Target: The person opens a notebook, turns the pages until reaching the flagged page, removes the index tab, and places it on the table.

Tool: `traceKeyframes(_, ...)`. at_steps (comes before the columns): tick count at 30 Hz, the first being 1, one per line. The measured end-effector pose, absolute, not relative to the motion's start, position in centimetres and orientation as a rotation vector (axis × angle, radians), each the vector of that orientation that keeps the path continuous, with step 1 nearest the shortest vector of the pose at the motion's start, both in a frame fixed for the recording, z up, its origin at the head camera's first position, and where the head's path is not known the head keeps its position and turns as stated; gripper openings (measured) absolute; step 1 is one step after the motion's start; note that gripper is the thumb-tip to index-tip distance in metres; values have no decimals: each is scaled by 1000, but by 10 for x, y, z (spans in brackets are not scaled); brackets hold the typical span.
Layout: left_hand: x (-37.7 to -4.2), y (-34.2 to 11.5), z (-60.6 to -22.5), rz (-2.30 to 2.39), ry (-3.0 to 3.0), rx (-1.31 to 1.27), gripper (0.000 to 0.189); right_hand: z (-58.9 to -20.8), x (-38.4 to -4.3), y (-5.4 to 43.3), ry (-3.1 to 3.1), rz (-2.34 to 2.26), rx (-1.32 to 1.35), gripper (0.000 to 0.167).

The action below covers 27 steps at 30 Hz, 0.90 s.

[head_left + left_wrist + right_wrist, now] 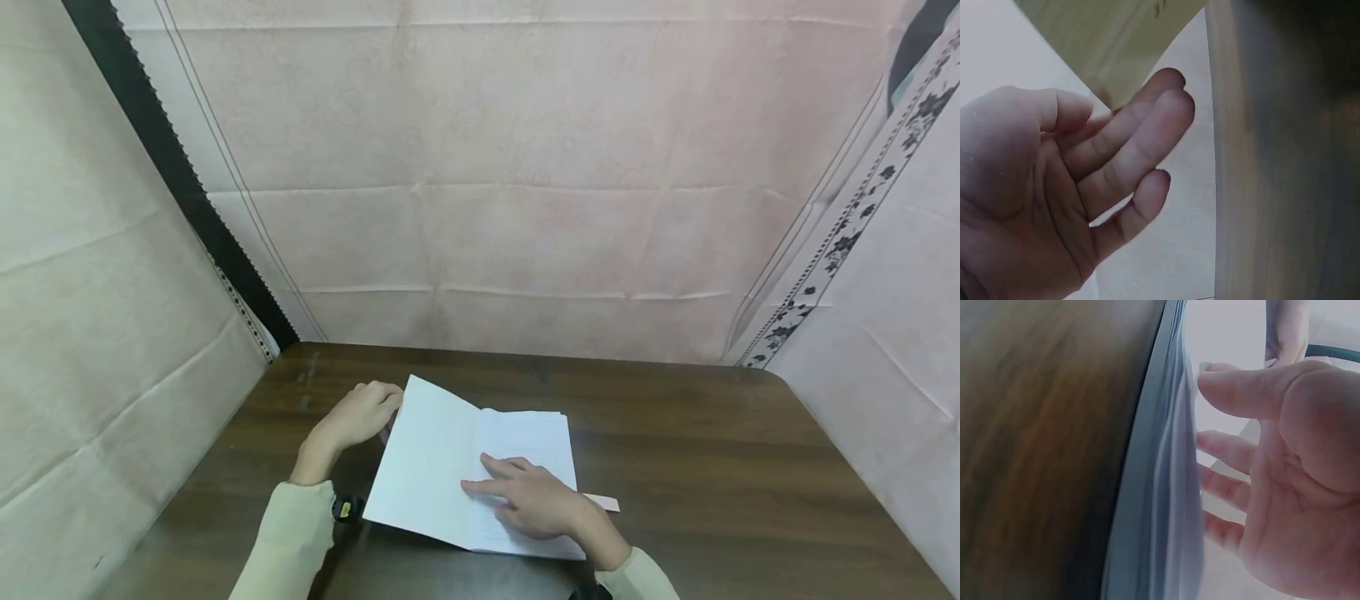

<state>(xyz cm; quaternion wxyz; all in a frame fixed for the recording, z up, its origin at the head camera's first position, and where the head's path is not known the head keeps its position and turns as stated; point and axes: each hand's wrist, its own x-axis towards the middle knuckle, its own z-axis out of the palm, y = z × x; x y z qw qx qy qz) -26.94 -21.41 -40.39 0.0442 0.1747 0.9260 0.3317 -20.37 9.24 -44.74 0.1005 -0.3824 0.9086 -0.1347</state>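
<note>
An open notebook lies at the front middle of the table, its blank left side lifted at an angle and its lined right page flat. My left hand holds the upper outer edge of the raised cover. In the left wrist view, thumb and index finger pinch the cover's corner, while the other fingers extend loosely. My right hand lies over the lined page with fingers spread, the fingertips touching it near the fold. The right wrist view shows the stacked page edges beside the palm.
A small white strip sticks out from the notebook's right side onto the brown wooden table. Pale cloth hangs behind the table and on both sides. Each wrist carries a dark band with a device.
</note>
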Motion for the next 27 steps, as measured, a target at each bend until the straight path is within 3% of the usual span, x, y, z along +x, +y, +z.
traceKeyframes(8,-266,-212,-410,845,2769,447,59,-448,-209,97,2669,-486,-1158,47)
traceKeyframes(14,-262,-208,-414,749,2774,397,103,-447,-213,103,2624,-660,-1091,51)
traceKeyframes(27,-259,-222,-416,729,2523,395,87,-449,-225,129,2823,-716,-719,64)
